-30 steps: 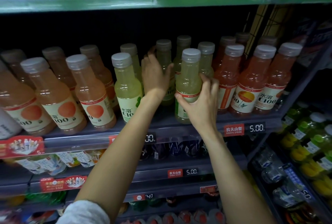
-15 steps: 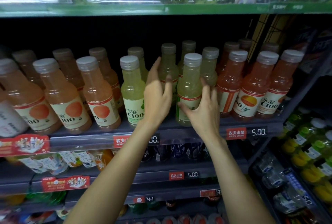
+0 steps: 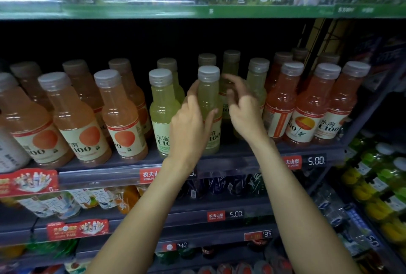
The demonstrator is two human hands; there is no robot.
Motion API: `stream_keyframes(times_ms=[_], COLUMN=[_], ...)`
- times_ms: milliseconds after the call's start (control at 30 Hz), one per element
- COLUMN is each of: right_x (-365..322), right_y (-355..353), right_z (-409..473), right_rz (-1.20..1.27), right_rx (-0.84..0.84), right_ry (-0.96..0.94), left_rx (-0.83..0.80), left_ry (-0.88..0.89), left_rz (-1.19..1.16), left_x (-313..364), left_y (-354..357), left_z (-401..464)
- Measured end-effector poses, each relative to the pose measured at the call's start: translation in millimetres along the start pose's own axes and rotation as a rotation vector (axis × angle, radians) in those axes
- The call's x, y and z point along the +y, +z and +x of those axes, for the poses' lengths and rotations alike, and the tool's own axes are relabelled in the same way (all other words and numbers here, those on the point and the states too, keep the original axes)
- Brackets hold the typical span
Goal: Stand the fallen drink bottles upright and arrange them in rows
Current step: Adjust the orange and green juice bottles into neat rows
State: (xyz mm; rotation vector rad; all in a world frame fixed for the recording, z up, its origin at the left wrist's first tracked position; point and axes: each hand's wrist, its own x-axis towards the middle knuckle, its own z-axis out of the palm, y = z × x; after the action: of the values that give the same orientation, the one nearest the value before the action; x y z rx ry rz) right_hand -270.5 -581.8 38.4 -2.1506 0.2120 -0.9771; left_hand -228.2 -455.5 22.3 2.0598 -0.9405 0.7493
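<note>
Yellow-green drink bottles with grey caps stand upright in the middle of the shelf [image 3: 109,174]. My left hand [image 3: 189,119] grips one front-row yellow-green bottle [image 3: 208,95], with the thumb across its front and the fingers on its left side. Just right of it, my right hand [image 3: 243,108] is blurred, its fingers loosely curved in front of a second-row yellow-green bottle [image 3: 229,69], holding nothing that I can make out. Another yellow-green bottle [image 3: 162,108] stands to the left and one [image 3: 257,84] to the right.
Pale orange bottles [image 3: 123,119] fill the shelf's left part in rows, and red-orange bottles [image 3: 283,106] the right part. A green advertising strip [image 3: 197,10] caps the shelf above. Lower shelves with price tags [image 3: 316,161] hold more drinks.
My right hand has let go of the front yellow-green bottle and lifted to the right. My left hand has come forward from the bottle behind and taken hold of the front one.
</note>
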Motion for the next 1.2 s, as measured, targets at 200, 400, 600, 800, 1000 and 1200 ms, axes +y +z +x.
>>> stream_keyframes(times_ms=[200, 400, 600, 800, 1000, 1200], right_x=[3.6, 3.7, 5.7, 1.1, -2.5, -6.9], right_y=[17.2, 24.3, 27.2, 22.9, 18.6, 0.7], right_z=[44.2, 52.8, 60.3, 59.0, 55.0, 20.0], right_rz=[-0.069, -0.120, -0.223, -0.217, -0.190, 0.002], right_rx=[0.015, 0.014, 0.006, -0.043, -0.086, 0.113], right_ry=[0.147, 0.139, 0.148, 0.141, 0.113, 0.079], left_rx=[-0.006, 0.008, 0.033, 0.045, 0.071, 0.081], left_ry=[0.013, 0.019, 0.021, 0.028, 0.042, 0.043], left_rz=[-0.013, 0.006, 0.058, 0.078, 0.057, 0.096], left_x=[0.3, -1.3, -2.1, -3.5, -4.2, -5.0], left_y=[-5.5, -7.8, -10.6, -7.6, -4.7, -1.3], left_z=[2.1, 3.1, 2.3, 2.3, 0.5, 0.4])
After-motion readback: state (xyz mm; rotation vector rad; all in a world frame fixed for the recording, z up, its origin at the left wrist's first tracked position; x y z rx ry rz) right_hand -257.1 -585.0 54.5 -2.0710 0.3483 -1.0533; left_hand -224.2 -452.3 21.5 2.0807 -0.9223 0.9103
